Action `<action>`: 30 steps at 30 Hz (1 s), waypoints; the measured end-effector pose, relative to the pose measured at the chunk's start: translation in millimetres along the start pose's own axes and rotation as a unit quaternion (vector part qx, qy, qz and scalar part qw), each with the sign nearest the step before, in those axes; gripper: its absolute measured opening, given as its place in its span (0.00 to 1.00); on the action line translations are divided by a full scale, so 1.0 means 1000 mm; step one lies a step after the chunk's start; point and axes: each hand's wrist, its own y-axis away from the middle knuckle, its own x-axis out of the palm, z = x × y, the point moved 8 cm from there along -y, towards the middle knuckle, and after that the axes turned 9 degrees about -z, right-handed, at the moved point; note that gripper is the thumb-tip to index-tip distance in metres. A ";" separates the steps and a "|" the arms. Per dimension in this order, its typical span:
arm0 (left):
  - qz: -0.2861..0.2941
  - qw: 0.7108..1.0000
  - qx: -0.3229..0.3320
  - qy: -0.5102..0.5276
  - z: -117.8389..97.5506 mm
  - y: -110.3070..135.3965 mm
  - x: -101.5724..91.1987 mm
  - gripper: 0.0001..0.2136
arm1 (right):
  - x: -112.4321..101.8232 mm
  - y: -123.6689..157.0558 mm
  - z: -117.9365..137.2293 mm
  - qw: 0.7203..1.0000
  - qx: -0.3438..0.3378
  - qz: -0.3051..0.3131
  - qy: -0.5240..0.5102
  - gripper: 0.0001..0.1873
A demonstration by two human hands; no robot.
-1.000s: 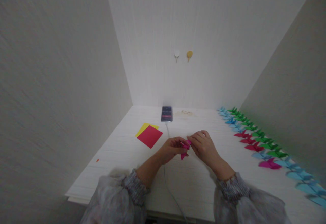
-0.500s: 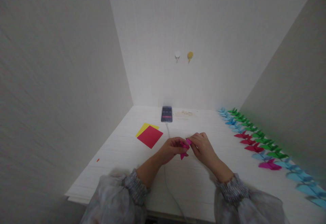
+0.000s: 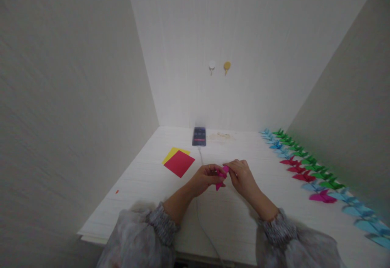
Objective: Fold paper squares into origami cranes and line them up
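Over the middle of the white table (image 3: 137, 203), both my hands pinch a small folded magenta paper piece (image 3: 221, 177). My left hand (image 3: 204, 177) grips it from the left with curled fingers. My right hand (image 3: 242, 176) pinches its upper right tip. A lower point of the paper sticks out below my fingers. Much of the piece is hidden between the fingers.
A red paper square (image 3: 179, 163) lies over a yellow one (image 3: 170, 153) at the left. A phone (image 3: 199, 136) stands at the back wall with a cable (image 3: 204, 227) running toward me. Rows of folded blue, green, red and magenta paper figures (image 3: 307, 174) line the right side. Two wall hooks (image 3: 219, 66) hang above.
My right hand has closed in slightly leftward on the magenta piece. The left hand has barely moved.
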 end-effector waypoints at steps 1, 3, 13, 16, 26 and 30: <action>0.001 1.000 0.000 -0.002 0.000 0.000 0.000 0.11 | 0.000 0.000 0.000 1.000 0.007 0.002 0.000 0.11; 0.001 1.000 0.000 -0.006 0.002 -0.001 0.000 0.11 | 0.002 0.000 -0.001 1.000 0.015 0.011 0.010 0.11; -0.084 0.995 0.019 -0.044 0.003 -0.008 -0.021 0.16 | -0.018 -0.001 -0.033 0.993 0.067 -0.068 0.068 0.09; -0.103 0.993 0.027 -0.047 0.003 -0.010 -0.024 0.19 | -0.020 -0.005 -0.019 0.997 0.041 -0.059 -0.030 0.08; -0.073 0.997 0.025 -0.027 0.000 -0.007 -0.017 0.20 | -0.002 -0.005 -0.021 0.984 0.089 0.021 -0.154 0.06; -0.123 0.990 0.024 -0.066 -0.002 -0.009 -0.030 0.18 | -0.005 -0.006 -0.028 0.964 0.142 0.032 -0.224 0.06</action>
